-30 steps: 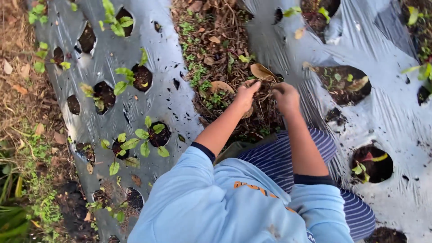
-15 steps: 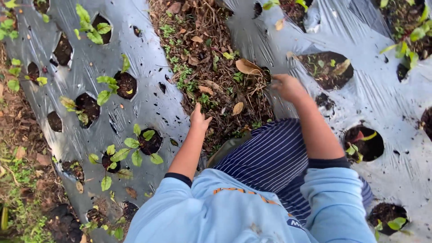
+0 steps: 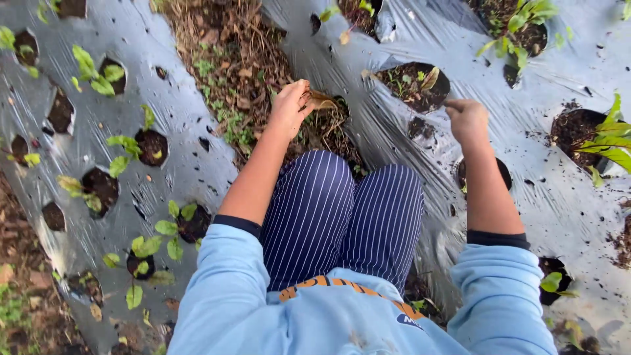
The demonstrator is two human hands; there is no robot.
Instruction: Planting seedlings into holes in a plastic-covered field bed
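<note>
The left hand [image 3: 289, 105] sits at about 12 o'clock from the person's knees, fingers pinched together on a dry brown leaf [image 3: 321, 100] that pokes out toward 3 o'clock. It hovers over the furrow [image 3: 230, 59] of brown litter, twigs and small green weeds between the two beds. The right hand [image 3: 467, 119] is at roughly 1 o'clock, curled into a loose fist; whether it grips anything, I cannot tell. Just beyond it, at 11 o'clock from that hand, a planting hole [image 3: 414, 85] in the sheet shows dark soil and a yellowed leaf.

Outward, silver plastic mulch [image 3: 565, 197] (wrinkled, flecked with soil crumbs) covers the bed on the right, and a second sheet [image 3: 131, 72] covers the bed on the left. Round holes in both hold small green seedlings [image 3: 174, 227]; some hold bare soil only. At 3 o'clock a larger leafy plant [image 3: 608, 135] spreads from its hole. The setting is outdoors, in daylight. No packages, labels or signs lie on the beds.
</note>
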